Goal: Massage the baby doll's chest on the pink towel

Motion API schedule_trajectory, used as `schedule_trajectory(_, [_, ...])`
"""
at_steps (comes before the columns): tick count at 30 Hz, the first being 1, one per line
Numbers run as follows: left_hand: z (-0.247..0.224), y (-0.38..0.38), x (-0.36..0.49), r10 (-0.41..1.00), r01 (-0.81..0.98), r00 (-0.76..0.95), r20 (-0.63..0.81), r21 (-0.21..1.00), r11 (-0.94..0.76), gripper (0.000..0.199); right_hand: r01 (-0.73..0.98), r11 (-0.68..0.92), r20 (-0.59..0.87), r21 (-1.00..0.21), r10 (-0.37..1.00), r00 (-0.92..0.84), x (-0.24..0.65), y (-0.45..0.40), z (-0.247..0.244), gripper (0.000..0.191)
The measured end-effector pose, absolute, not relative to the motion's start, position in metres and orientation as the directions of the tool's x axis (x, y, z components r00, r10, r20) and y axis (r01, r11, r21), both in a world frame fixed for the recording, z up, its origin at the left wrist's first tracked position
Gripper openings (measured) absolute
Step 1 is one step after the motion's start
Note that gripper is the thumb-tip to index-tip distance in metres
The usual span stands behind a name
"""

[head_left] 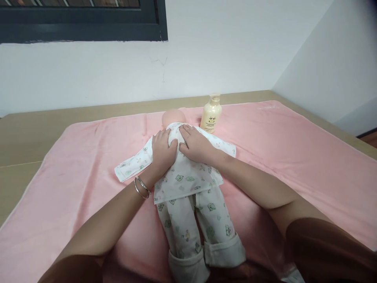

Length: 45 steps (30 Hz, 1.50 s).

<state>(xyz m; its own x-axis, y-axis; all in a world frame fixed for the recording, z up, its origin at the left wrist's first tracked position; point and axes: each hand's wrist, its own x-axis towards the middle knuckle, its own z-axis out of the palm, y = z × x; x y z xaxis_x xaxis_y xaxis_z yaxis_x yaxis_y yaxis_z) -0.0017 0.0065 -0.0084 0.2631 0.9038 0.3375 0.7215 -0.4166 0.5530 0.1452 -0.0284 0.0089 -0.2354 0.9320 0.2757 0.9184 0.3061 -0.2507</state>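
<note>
A baby doll (pixel 173 117) lies stretched out in front of me, its bald head at the far end. It wears a white patterned top (pixel 188 179) and matching trousers (pixel 182 224) with turned-up cuffs. My left hand (pixel 163 149) rests on the left side of the doll's upper body, fingers laid over the cloth and thumb apart. On the other side, my right hand (pixel 196 144) lies flat near the shoulder with its fingers spread. Both thumbs come close to each other at the middle. Neither hand grips anything.
A pale yellow pump bottle (pixel 211 116) stands beyond my right hand, close to the doll's head. Under everything is a pink blanket (pixel 97 169) on a wooden surface (pixel 17 141). A white wall (pixel 206 51) with a dark window frame (pixel 88 31) rises behind.
</note>
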Motion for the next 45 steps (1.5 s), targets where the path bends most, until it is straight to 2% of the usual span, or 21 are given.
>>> schedule_trajectory(6, [-0.007, -0.007, -0.003, 0.877, 0.739, 0.287, 0.384, 0.493, -0.458, 0.05, 0.907, 0.212, 0.146, -0.364, 0.975, -0.169, 0.149, -0.027, 0.022, 0.063])
schedule_trajectory(9, [-0.004, -0.013, -0.005, 0.865, 0.747, 0.314, 0.391, 0.461, -0.479, 0.05, 0.92, 0.158, 0.116, -0.358, 0.986, -0.124, 0.151, -0.023, 0.023, 0.064])
schedule_trajectory(12, [-0.001, -0.009, -0.007, 0.877, 0.762, 0.325, 0.354, 0.451, -0.465, 0.05, 0.939, 0.153, 0.149, -0.308, 0.983, -0.111, 0.148, -0.024, 0.021, 0.063])
schedule_trajectory(14, [0.0, 0.0, -0.009, 0.883, 0.766, 0.33, 0.334, 0.452, -0.457, 0.05, 0.959, 0.159, 0.196, -0.234, 0.974, -0.114, 0.141, -0.031, 0.018, 0.061])
schedule_trajectory(17, [0.002, 0.013, -0.011, 0.887, 0.756, 0.339, 0.314, 0.47, -0.455, 0.048, 0.972, 0.217, 0.289, -0.089, 0.94, -0.183, 0.129, -0.047, 0.014, 0.059])
schedule_trajectory(19, [0.002, 0.016, -0.013, 0.884, 0.747, 0.346, 0.315, 0.477, -0.462, 0.044, 0.962, 0.269, 0.326, -0.053, 0.915, -0.238, 0.124, -0.055, 0.013, 0.056])
schedule_trajectory(22, [-0.001, 0.01, -0.013, 0.867, 0.751, 0.37, 0.335, 0.442, -0.491, 0.041, 0.95, 0.278, 0.29, -0.143, 0.929, -0.229, 0.129, -0.049, 0.015, 0.054])
schedule_trajectory(25, [-0.007, -0.004, -0.009, 0.832, 0.748, 0.397, 0.387, 0.389, -0.538, 0.043, 0.94, 0.208, 0.205, -0.27, 0.967, -0.155, 0.141, -0.029, 0.02, 0.056])
schedule_trajectory(28, [-0.007, -0.012, -0.006, 0.815, 0.744, 0.41, 0.409, 0.367, -0.558, 0.048, 0.931, 0.17, 0.193, -0.323, 0.975, -0.111, 0.146, -0.016, 0.018, 0.057])
schedule_trajectory(30, [-0.002, -0.008, -0.007, 0.846, 0.751, 0.407, 0.344, 0.401, -0.525, 0.048, 0.94, 0.183, 0.233, -0.287, 0.965, -0.117, 0.141, -0.021, 0.014, 0.057])
schedule_trajectory(33, [0.007, 0.008, -0.012, 0.885, 0.741, 0.404, 0.232, 0.484, -0.465, 0.043, 0.959, 0.237, 0.308, -0.157, 0.934, -0.18, 0.127, -0.044, 0.009, 0.057])
schedule_trajectory(36, [0.009, 0.018, -0.016, 0.89, 0.727, 0.402, 0.215, 0.516, -0.453, 0.045, 0.945, 0.315, 0.319, -0.085, 0.908, -0.274, 0.121, -0.058, 0.01, 0.056])
schedule_trajectory(38, [0.006, 0.015, -0.015, 0.895, 0.752, 0.393, 0.211, 0.487, -0.445, 0.049, 0.936, 0.322, 0.288, -0.145, 0.918, -0.271, 0.126, -0.053, 0.014, 0.055])
schedule_trajectory(42, [-0.003, -0.004, -0.009, 0.867, 0.796, 0.411, 0.282, 0.354, -0.492, 0.051, 0.919, 0.199, 0.187, -0.34, 0.972, -0.141, 0.146, -0.022, 0.016, 0.059])
schedule_trajectory(45, [-0.002, -0.009, -0.009, 0.838, 0.794, 0.447, 0.312, 0.294, -0.533, 0.052, 0.92, 0.175, 0.182, -0.352, 0.976, -0.116, 0.147, -0.016, 0.011, 0.062])
